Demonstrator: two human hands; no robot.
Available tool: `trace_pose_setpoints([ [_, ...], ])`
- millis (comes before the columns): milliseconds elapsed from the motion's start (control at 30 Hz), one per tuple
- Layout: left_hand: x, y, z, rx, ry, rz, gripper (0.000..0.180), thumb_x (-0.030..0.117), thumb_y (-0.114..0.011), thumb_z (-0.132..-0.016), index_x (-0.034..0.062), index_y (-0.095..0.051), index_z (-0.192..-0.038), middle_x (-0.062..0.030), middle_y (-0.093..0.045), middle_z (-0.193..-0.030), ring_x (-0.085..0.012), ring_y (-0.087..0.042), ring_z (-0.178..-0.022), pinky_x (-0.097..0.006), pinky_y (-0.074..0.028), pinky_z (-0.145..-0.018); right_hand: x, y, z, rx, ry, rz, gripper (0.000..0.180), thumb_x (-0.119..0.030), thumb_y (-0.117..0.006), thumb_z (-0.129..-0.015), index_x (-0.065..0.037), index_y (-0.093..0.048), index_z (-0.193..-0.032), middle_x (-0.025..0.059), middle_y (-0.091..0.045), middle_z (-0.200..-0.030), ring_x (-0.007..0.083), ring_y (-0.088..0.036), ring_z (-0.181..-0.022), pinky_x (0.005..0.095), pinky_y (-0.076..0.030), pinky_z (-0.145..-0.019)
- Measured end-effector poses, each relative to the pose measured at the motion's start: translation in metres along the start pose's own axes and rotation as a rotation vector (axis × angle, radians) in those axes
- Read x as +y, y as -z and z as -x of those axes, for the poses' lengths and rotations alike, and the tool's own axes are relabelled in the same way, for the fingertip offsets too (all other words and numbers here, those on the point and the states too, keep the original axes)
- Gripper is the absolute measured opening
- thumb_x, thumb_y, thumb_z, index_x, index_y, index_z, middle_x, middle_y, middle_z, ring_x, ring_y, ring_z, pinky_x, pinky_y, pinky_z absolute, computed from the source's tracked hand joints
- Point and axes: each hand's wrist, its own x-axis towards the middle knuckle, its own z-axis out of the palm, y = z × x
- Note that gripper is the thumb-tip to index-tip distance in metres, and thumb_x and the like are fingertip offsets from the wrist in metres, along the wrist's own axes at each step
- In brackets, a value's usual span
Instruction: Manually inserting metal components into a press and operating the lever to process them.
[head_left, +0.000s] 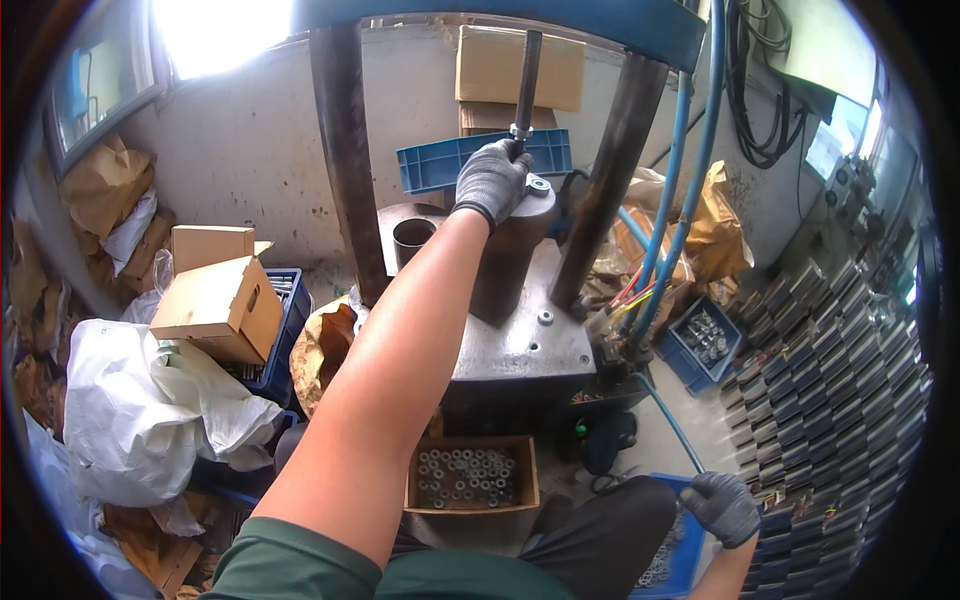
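My left hand (490,182), in a grey knit glove, reaches across the press to the foot of a dark upright rod (529,80). Its fingers are closed there, just below a shiny nut (520,131) on the rod; what they hold is hidden. Beside that hand, a metal ring (539,186) lies on top of the dark steel block (505,265). My right hand (722,507), gloved as well, is low on the right and wrapped round the end of a blue lever (668,420) that slants up toward the press base.
Dark posts (340,150) flank the block on the steel bed (480,365). A cardboard box of metal rings (470,506) sits before my knees. Blue bins (690,375) of metal parts stand to the right, near stacked dark bars (840,390). Cartons (210,305) and white sacking (130,400) are left.
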Motion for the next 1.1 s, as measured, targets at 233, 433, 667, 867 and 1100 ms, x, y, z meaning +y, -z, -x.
trace_pose_setpoints([
  [233, 0.0, 0.001, 0.002, 0.009, -0.011, -0.006, 0.035, 0.034, -0.063, -0.102, 0.0102, -0.073, -0.125, -0.0193, -0.075, -0.113, -0.0358, -0.071, -0.109, -0.046, -0.054, -0.097, 0.001, -0.001, 0.001, -0.01, 0.016, 0.002, 0.021, -0.027, -0.073, -0.087, -0.006, -0.076, -0.09, 0.0178, -0.072, -0.087, 0.0395, -0.07, -0.084, 0.0487, -0.055, -0.076],
  [433, -0.003, -0.003, -0.001, 0.045, 0.005, 0.026, 0.034, 0.032, -0.07, -0.1, 0.0098, -0.073, -0.126, -0.0159, -0.077, -0.107, -0.0279, -0.074, -0.096, -0.04, -0.056, -0.088, -0.002, 0.001, 0.002, -0.025, -0.046, 0.022, 0.021, -0.026, -0.073, -0.088, -0.006, -0.077, -0.092, 0.0174, -0.073, -0.088, 0.0387, -0.071, -0.085, 0.0483, -0.056, -0.077],
  [667, -0.004, -0.001, -0.001, 0.033, -0.003, 0.122, 0.034, 0.029, -0.073, -0.097, 0.0128, -0.071, -0.128, -0.0133, -0.077, -0.11, -0.0286, -0.073, -0.101, -0.04, -0.055, -0.093, -0.001, 0.0, 0.0, 0.013, -0.021, 0.028, 0.021, -0.025, -0.073, -0.088, -0.004, -0.076, -0.089, 0.0189, -0.072, -0.086, 0.0397, -0.07, -0.084, 0.0487, -0.055, -0.076],
  [867, -0.009, -0.004, -0.004, 0.068, -0.038, 0.159, 0.044, 0.034, -0.077, -0.093, 0.0086, -0.066, -0.127, -0.0137, -0.077, -0.112, -0.0291, -0.073, -0.107, -0.041, -0.055, -0.095, -0.006, 0.012, -0.004, 0.21, 0.005, -0.195, 0.011, -0.009, -0.072, -0.086, 0.0, -0.075, -0.091, 0.0184, -0.072, -0.082, 0.0336, -0.072, -0.077, 0.042, -0.057, -0.074],
  [1100, -0.013, -0.009, -0.005, 0.194, -0.094, 0.28, 0.042, 0.028, -0.079, -0.095, 0.001, -0.057, -0.118, -0.0103, -0.072, -0.098, -0.0186, -0.071, -0.087, -0.033, -0.059, -0.078, -0.005, 0.093, -0.129, 1.118, 0.385, 0.206, 0.019, 0.003, -0.064, -0.095, 0.001, -0.07, -0.113, 0.0142, -0.072, -0.1, 0.0237, -0.071, -0.095, 0.0352, -0.056, -0.087],
])
